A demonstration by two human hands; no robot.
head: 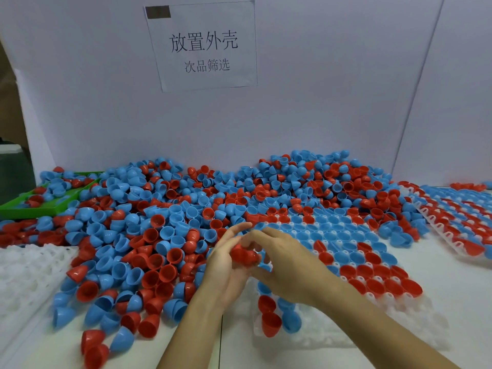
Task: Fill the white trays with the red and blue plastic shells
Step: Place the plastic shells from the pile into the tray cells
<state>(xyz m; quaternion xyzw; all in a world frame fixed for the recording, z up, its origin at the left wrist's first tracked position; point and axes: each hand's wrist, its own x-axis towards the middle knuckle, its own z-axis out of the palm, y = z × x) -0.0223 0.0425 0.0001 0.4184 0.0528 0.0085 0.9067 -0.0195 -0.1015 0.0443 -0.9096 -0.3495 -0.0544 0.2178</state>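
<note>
Both hands meet over the white tray: left hand cradles red shells in curled fingers, right hand pinches them. The loose shell pile covers the worktop beyond.

A paper sign hangs on the white wall; a green tray sits far left.

Red and blue shells lie heaped loose across the table. A white tray in front is partly filled; its near pockets stand bare.
</note>
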